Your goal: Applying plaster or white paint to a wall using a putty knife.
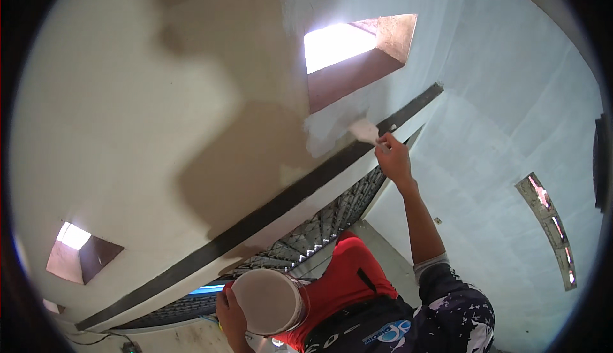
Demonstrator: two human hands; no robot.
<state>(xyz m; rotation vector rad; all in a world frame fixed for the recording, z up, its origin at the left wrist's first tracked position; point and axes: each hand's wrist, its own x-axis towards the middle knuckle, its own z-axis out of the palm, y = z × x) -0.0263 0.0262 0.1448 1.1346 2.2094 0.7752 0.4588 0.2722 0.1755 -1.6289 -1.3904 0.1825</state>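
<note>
My right hand (395, 161) is closed round the handle of a paintbrush (365, 131), reaching out to the wall just above a dark grey band (268, 209). The pale bristles look slightly blurred and lie by a wet-looking bluish-white paint patch (325, 132), under a bright window opening (341, 47). Low in front of me, my left hand (230, 316) grips the side of a round white bucket (267, 302) at its rim. Whitish paint shows inside the bucket. Its fingertips are partly hidden by the rim.
Left of the patch the wall (128, 129) is beige; the right wall (460, 142) is pale blue-white. A smaller opening (83, 251) sits at lower left, and a slotted curved one (550, 231) at right. Below the band runs a dark metal lattice (319, 235). A cable (96, 340) hangs at lower left.
</note>
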